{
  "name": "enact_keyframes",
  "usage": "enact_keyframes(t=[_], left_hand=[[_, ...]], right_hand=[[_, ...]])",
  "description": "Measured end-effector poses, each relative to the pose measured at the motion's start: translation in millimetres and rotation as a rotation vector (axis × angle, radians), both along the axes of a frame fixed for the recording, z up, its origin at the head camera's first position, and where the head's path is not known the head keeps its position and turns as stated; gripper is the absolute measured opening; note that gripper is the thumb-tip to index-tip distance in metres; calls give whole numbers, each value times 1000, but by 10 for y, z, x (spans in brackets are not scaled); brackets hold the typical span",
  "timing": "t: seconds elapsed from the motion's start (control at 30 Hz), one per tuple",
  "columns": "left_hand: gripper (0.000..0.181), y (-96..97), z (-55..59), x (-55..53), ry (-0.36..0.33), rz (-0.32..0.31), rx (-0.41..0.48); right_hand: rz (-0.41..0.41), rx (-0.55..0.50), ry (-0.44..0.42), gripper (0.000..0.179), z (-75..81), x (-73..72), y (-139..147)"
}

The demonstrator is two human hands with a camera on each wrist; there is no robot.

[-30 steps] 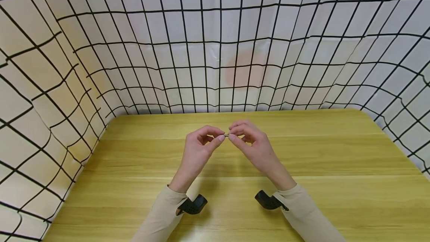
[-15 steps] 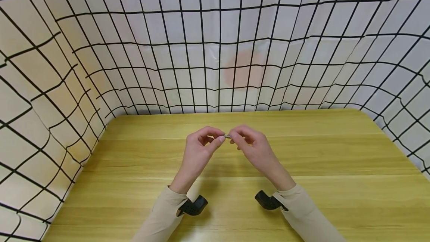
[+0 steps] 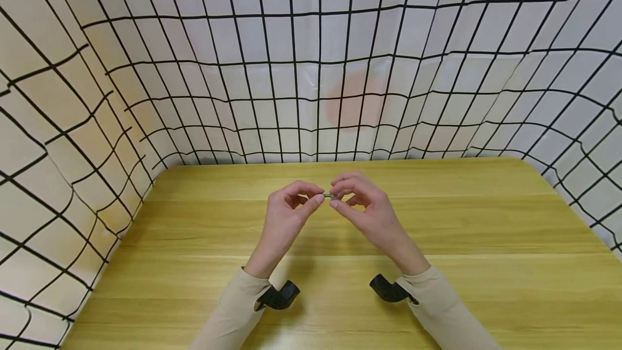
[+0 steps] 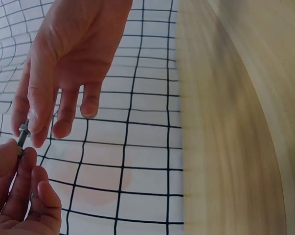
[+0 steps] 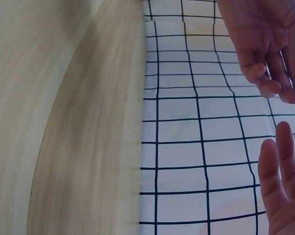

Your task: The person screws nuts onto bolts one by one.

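My left hand (image 3: 286, 212) pinches a small metal bolt (image 3: 327, 195) between thumb and fingertips, above the table. A nut (image 4: 24, 130) sits on the bolt's shank, on the side away from the left fingers. My right hand (image 3: 366, 207) is at that end, thumb below and index finger above the nut, with a gap showing between them in the head view. Its other fingers are spread loosely. In the left wrist view the right thumb (image 4: 41, 93) overlaps the bolt's tip. The right wrist view shows the metal only at its right edge.
Under the hands is a wooden table (image 3: 194, 285). White sheeting with a black grid (image 3: 301, 80) stands behind it and along both sides. Black wrist cameras (image 3: 279, 296) protrude from both beige sleeves (image 3: 238, 307).
My right fingers curled in over the nut end half a second ago, then spread and lifted again, showing more of the bolt. The left hand has stayed almost still.
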State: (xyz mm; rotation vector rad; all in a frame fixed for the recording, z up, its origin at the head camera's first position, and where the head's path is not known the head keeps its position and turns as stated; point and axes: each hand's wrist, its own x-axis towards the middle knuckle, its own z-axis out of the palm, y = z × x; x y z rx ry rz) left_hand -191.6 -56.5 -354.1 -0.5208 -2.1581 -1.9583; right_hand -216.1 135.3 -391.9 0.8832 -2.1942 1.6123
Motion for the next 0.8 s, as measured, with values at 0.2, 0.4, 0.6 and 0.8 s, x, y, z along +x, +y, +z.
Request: enact_keyframes(t=[0.2,0.4,0.6,0.8], left_hand=[[8,4,-6,0,-2,-2,0],[8,11,-8,4,5,-5,2],[7,31,-19,8,9,-16,17],[7,45,-39,3,-5,-26,19]], right_hand=[[-19,9,-6,17,-16,-10,2],[-36,9,-38,11,-12,-2,2],[-59,18,-75,6,-2,13,3],[-76,38,-153,12,-8,11,-2]])
